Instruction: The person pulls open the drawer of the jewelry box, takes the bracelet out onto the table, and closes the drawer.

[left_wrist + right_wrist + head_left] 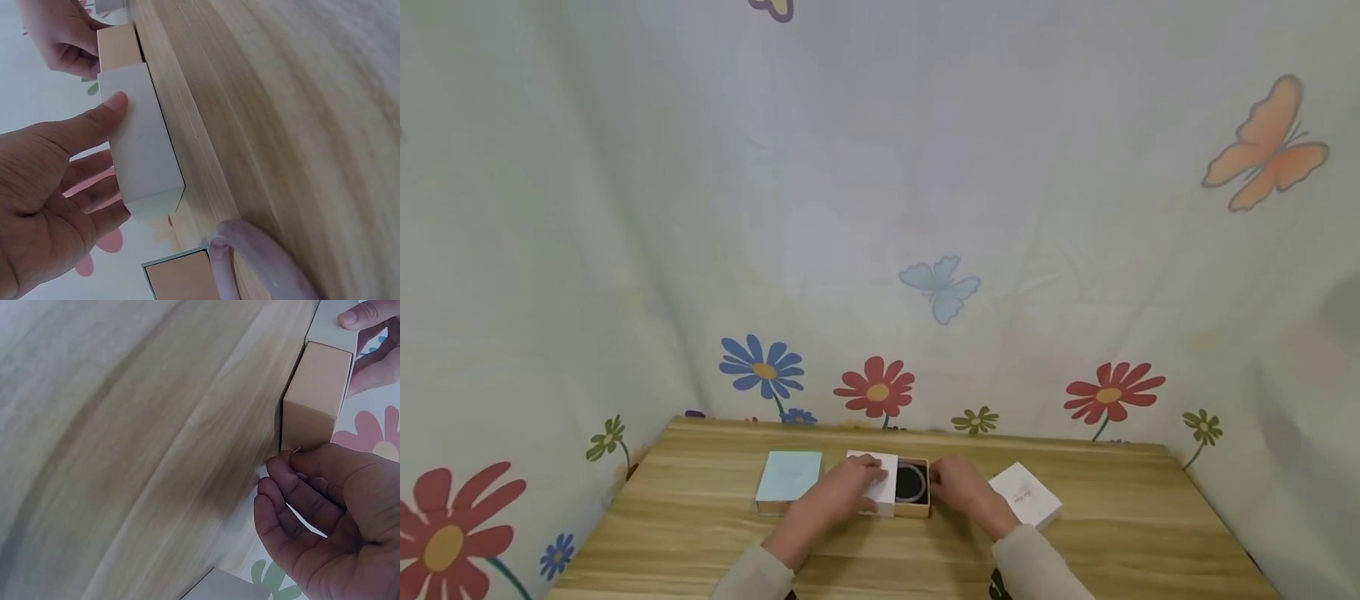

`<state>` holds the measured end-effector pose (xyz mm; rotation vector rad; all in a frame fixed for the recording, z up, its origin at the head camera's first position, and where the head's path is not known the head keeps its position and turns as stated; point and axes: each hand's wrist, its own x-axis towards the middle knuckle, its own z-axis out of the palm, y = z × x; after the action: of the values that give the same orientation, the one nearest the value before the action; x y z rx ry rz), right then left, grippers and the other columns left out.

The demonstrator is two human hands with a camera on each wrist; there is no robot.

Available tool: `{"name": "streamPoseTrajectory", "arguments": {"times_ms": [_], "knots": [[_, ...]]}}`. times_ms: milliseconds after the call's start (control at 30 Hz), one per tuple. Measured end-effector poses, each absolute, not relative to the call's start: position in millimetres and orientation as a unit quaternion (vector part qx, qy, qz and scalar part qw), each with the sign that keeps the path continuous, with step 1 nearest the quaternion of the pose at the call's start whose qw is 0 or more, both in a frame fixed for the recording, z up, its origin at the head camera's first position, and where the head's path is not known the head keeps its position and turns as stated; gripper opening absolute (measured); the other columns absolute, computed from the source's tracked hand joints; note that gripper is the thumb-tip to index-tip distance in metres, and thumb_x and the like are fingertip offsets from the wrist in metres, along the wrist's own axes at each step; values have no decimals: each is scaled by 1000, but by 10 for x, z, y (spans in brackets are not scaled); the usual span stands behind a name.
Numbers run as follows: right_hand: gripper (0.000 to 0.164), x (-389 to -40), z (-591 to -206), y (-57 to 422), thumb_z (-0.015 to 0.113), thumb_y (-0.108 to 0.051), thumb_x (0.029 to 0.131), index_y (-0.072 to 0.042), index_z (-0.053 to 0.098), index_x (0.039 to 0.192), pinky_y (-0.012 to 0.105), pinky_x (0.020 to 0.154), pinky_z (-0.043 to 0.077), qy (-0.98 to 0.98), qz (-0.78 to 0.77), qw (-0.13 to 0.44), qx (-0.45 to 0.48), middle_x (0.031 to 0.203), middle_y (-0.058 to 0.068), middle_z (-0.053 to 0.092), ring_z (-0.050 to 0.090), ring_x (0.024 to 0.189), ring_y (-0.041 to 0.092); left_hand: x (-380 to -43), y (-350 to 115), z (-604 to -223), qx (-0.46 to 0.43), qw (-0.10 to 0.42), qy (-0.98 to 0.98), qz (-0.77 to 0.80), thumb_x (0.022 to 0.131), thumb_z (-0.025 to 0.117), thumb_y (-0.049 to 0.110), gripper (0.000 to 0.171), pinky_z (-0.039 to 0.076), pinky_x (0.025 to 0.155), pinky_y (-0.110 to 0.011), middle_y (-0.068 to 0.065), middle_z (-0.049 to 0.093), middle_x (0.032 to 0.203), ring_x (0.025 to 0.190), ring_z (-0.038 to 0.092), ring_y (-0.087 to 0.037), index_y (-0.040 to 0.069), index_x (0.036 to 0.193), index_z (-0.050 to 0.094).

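Observation:
A small drawer box lies on the wooden table, its white sleeve (886,500) partly off a tan inner tray (913,512). Inside the tray, a ring-shaped bangle (922,482) rests on black padding. My left hand (838,490) grips the sleeve (140,134), with the thumb on its near side and the other fingers behind. At the right end of the tray (319,378), my right hand (964,487) pinches a tiny pull tab (297,450) between thumb and forefinger. The fingertips hide most of the tab.
On the left stands a light blue box (790,477) with a tan side. A white box (1026,495) with small print lies at an angle to the right, partly behind my right wrist. Behind the table (715,475) hangs a flowered cloth (880,208).

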<state>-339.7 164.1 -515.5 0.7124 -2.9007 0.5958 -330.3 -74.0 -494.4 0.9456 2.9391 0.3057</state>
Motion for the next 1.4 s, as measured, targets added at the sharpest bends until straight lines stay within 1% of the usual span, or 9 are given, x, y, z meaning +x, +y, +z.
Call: {"name": "streamPoseTrajectory", "arguments": {"times_ms": [167,400,600,867,1133,1400], "knots": [[18,-3410,-5102,1686,73,-2,84,-10,65,70,27,55,40,-948,200,46,245,64,-6,55,43,59,8,-3315,-716,-4919,304,21,947,101,85,83,26,51,48,106,-41,-8,63,136,125,58,-27,11,131,69],[22,-3411,-5073,1736,73,-2,84,-10,61,67,26,53,37,-948,200,38,244,60,-6,51,41,57,9,-3297,-687,-4907,300,25,948,107,85,83,26,51,48,106,-41,-7,62,137,126,58,-26,11,132,69],[25,-3424,-5106,1792,75,-4,83,-11,59,65,25,52,35,-946,200,46,253,58,-8,48,39,55,7,-3281,-690,-4901,303,21,947,105,84,84,26,51,49,106,-40,-7,63,136,125,58,-26,11,131,69],[28,-3410,-5137,1876,75,-2,81,-11,57,62,24,50,33,-944,201,53,258,57,-9,45,38,54,7,-3277,-700,-4928,307,18,946,99,84,84,26,51,49,105,-39,-8,63,135,125,59,-26,10,131,70],[26,-3432,-5144,1881,76,-3,82,-11,58,64,24,52,34,-940,197,61,270,59,-9,46,38,55,6,-3299,-718,-4926,295,20,951,88,84,84,26,51,51,104,-38,-8,63,134,123,59,-25,11,130,70],[26,-3410,-5163,1888,77,-3,80,-11,59,64,24,51,35,-939,200,70,271,58,-9,46,38,56,5,-3242,-714,-4907,305,14,948,86,84,84,24,49,52,102,-37,-9,64,133,122,60,-26,9,128,71]]}}
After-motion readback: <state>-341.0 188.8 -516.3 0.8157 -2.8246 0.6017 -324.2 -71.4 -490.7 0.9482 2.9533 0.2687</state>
